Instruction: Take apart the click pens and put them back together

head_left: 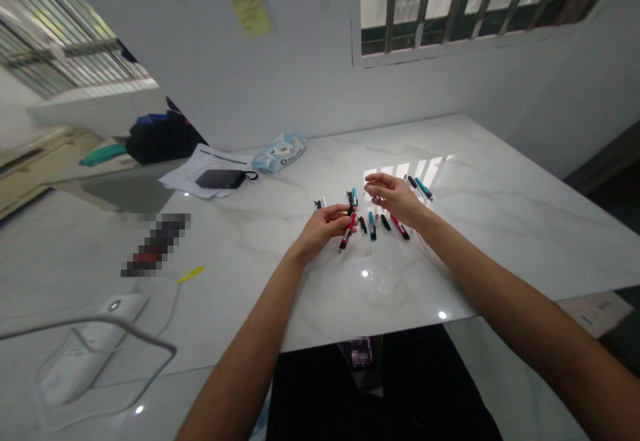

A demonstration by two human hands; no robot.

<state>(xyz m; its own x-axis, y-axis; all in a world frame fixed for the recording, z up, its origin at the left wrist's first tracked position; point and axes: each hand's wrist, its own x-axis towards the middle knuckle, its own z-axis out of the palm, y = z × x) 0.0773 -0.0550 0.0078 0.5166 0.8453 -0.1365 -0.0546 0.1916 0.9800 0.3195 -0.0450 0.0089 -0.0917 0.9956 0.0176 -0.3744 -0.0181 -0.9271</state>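
Left hand (325, 227) is closed round a red pen (346, 233), holding it just above the middle of the bench (500, 227), tip slanting down toward the near edge. Right hand (395, 197) hovers just beside it, fingers drawn together in a pinch; whether anything sits between them, I cannot tell. Under and around both hands lie the loose pens: a teal pen (372, 225), a second red one (400, 227), black parts (385, 222), and another teal pen (424, 187) toward the far edge. Over by the far left corner there's a wipes pack (279, 152) and a black pouch (220, 179) lying on papers (200, 161). A yellow strip (191, 274) lies well apart to the left.
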